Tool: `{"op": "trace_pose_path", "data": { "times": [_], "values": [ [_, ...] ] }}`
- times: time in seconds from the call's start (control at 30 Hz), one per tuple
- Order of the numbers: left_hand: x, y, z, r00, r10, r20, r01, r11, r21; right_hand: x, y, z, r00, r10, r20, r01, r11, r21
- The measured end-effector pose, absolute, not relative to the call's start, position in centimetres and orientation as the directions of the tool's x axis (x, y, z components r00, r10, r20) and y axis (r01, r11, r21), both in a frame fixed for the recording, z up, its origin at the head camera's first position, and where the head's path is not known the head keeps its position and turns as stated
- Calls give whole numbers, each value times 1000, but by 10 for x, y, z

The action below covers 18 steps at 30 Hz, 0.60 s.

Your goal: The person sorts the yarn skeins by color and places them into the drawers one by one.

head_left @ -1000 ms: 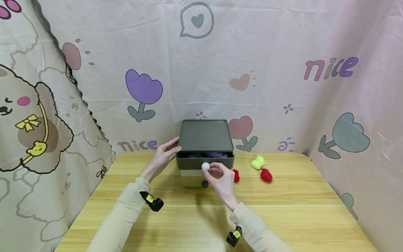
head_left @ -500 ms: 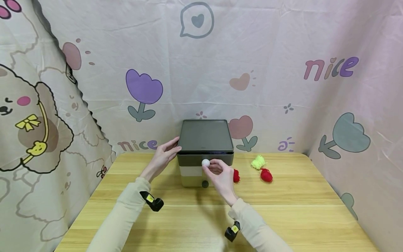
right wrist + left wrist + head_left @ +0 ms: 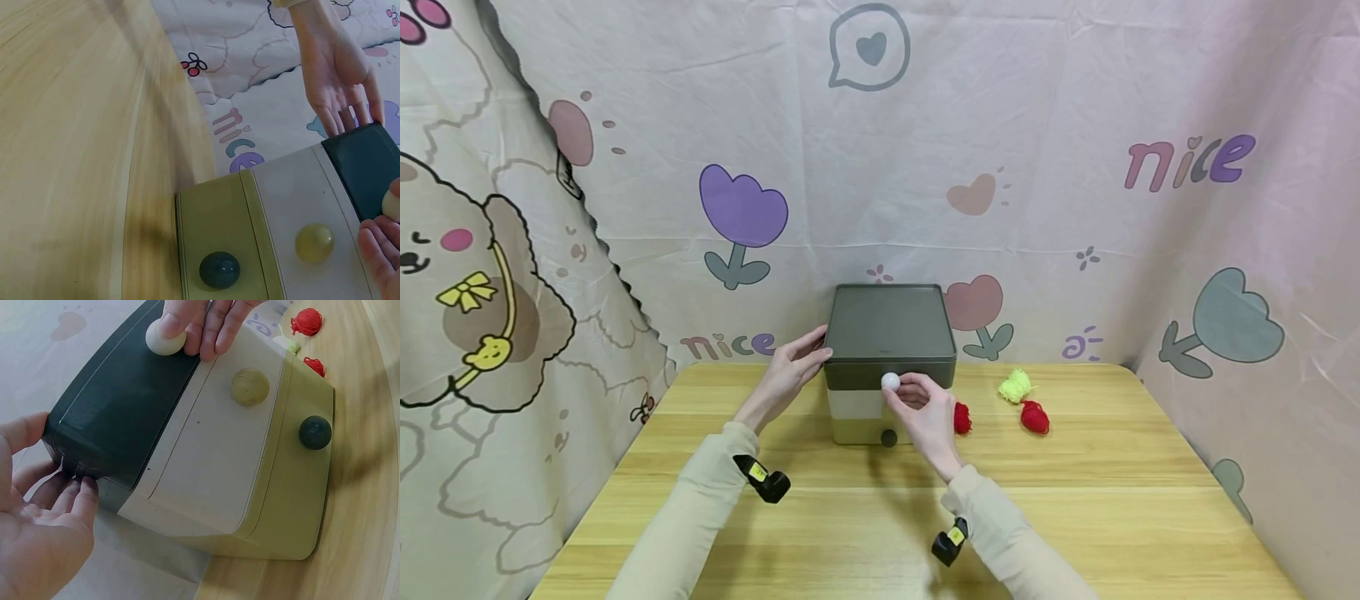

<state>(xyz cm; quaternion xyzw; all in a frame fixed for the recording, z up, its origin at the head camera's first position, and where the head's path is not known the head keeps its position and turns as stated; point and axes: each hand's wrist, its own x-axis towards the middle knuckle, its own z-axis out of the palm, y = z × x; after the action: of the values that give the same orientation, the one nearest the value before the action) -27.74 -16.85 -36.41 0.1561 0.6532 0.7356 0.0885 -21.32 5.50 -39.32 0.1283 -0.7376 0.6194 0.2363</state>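
Note:
A small three-tier drawer box (image 3: 891, 321) stands at the back middle of the table, with dark grey, white and olive tiers. My right hand (image 3: 929, 421) pinches the round white knob (image 3: 891, 382) of the top drawer (image 3: 119, 406), whose dark front sits flush under the top. At the box's upper left side, my left hand (image 3: 784, 371) rests its extended fingers and thumb against the dark tier. Below the white knob, the left wrist view shows a yellowish knob (image 3: 250, 387) on the middle drawer and a dark knob (image 3: 315, 432) on the bottom one.
Right of the box lie a red yarn ball (image 3: 1034, 417), a yellow-green yarn ball (image 3: 1015, 387) and another red one (image 3: 962, 418), partly covered by my right hand. A printed cloth (image 3: 880, 167) hangs behind the wooden table (image 3: 1075, 500).
My right hand has pushed the top drawer inward by its knob, from partly out to flush. The purple yarn inside is now hidden. My left hand has stayed put.

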Motion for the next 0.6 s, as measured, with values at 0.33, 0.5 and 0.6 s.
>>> {"op": "trace_pose_path", "data": {
  "times": [0.33,0.5,0.6],
  "values": [
    [-278,-168,-364,-932,341,123,76,-147,986,-233,57,-416,-848,118,516,-491,191,-850],
    [-277,-168,-363,-933,339,118,74,-141,987,-235,56,-419,-839,129,528,-503,187,-844],
    [-277,-168,-363,-934,338,119,73,-146,987,-231,56,-415,-843,127,523,-497,187,-847]
  ]
}}
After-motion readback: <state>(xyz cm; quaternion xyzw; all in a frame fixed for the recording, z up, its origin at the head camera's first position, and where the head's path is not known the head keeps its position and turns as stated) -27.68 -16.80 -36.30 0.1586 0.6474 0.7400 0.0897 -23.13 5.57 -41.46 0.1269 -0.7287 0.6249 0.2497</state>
